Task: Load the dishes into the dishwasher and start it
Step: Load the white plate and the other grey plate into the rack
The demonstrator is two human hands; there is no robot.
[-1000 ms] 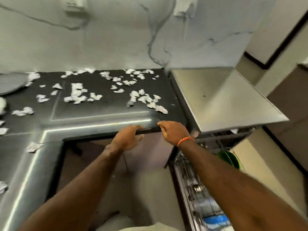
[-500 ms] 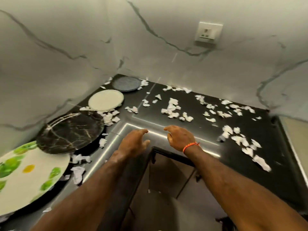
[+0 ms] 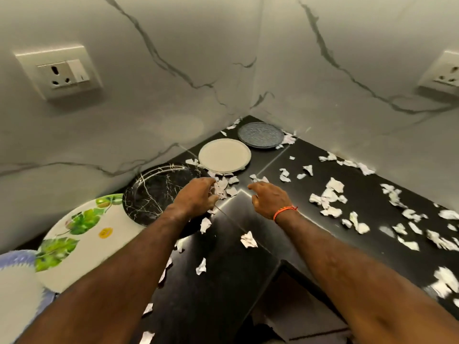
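Note:
Several plates lie along the left wall on the black counter. From the corner outward they are a dark grey plate, a cream plate, a black marbled plate, a white plate with green leaves and a blue-rimmed plate at the left edge. My left hand hovers over the right rim of the black marbled plate with curled fingers that hold nothing. My right hand, with an orange wristband, hangs open above the counter. The dishwasher is out of view.
Torn scraps of white paper are scattered over the counter, thickest on the right and between my hands. Marble-look walls meet in the corner behind the plates. Wall sockets sit on the left wall and at the far right.
The view has swung left from the open dishwasher to the counter corner. Both hands have left the counter's front edge and reached forward toward the black marbled plate.

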